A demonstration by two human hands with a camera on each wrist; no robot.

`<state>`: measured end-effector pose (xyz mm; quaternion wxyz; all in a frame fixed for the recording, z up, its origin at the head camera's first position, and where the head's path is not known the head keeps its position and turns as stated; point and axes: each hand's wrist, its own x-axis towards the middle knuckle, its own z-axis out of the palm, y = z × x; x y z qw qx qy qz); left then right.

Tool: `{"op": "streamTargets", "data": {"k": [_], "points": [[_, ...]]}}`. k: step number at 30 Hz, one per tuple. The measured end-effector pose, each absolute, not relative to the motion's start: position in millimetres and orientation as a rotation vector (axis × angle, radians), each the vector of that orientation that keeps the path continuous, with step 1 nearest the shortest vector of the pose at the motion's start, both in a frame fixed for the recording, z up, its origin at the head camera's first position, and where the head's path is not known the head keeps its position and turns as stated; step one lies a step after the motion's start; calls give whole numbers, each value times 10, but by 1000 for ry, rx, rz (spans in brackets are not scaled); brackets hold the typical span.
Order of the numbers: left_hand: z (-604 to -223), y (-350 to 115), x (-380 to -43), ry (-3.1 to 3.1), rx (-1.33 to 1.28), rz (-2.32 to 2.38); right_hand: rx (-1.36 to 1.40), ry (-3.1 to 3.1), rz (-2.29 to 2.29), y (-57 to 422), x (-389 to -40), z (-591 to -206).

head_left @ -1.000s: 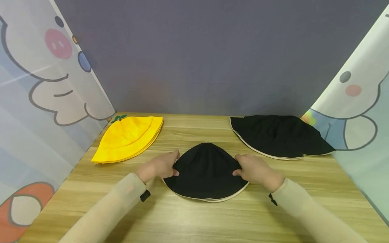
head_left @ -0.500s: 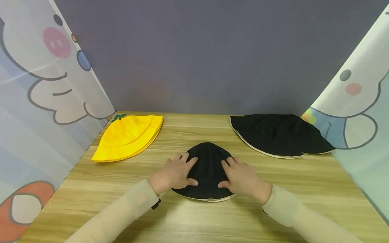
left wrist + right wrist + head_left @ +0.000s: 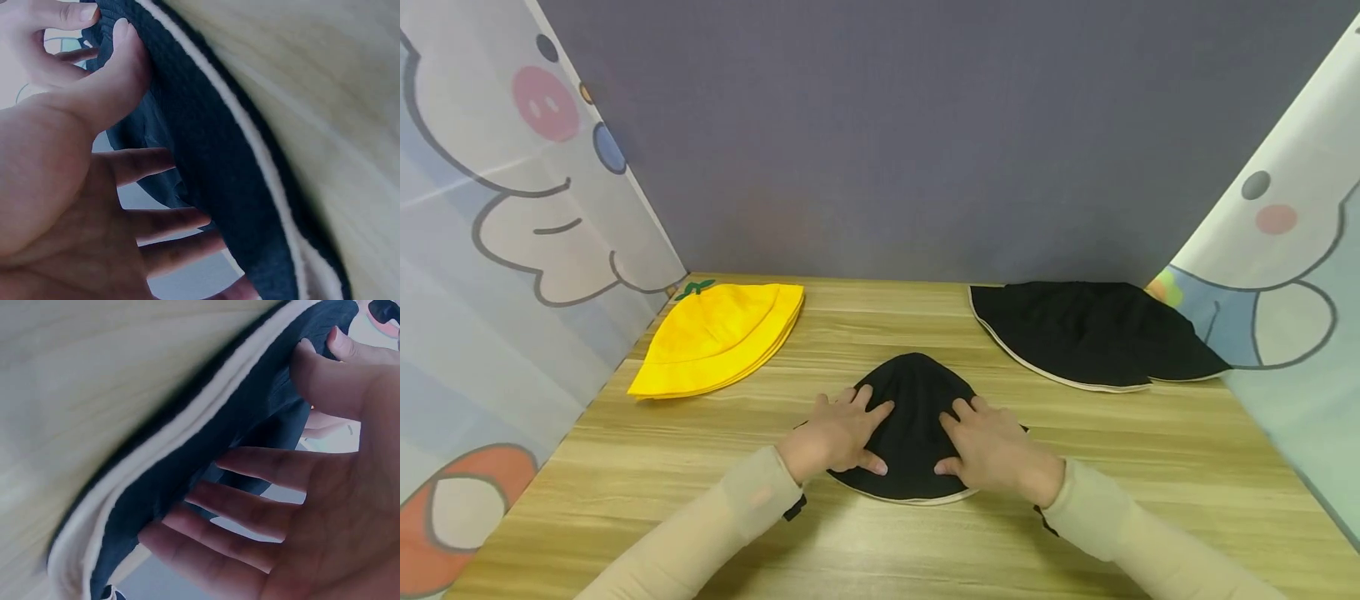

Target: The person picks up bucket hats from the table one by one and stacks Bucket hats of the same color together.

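Note:
A black bucket hat (image 3: 913, 433) with a cream-edged brim lies flattened on the table, at the middle of the head view. My left hand (image 3: 838, 437) rests on its left side, fingers spread and the thumb on the brim. On the opposite side my right hand (image 3: 992, 446) lies the same way, its fingers (image 3: 250, 512) extended along the cloth in the right wrist view. Close up in the left wrist view, the brim's pale trim (image 3: 231, 103) runs just above the wood. Brim corners poke out past both hands; the parts under the palms are hidden.
A yellow hat (image 3: 718, 337) with a green leaf sprig lies folded at the back left of the wooden table (image 3: 880, 550). More black hat cloth (image 3: 1090, 333) with cream edging lies at the back right. A grey panel (image 3: 880, 142) stands behind, between printed side curtains.
My hands have let go of the hat's side edges and moved inward onto it, fingers spreading from a pinch. The other hats have stayed put.

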<state>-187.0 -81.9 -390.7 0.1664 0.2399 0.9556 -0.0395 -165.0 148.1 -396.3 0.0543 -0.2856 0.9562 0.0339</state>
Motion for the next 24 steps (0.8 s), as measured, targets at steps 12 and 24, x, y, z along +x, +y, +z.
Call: {"op": "streamTargets", "data": {"k": [12,24], "points": [[-3912,-793,-1882,2707,662,-143,-935,2959,-13,1684,-1803,-3917],[-3914,-743,-1909,2714,688,-254,-645,3086,-191,2264,-2140,-3693]]}}
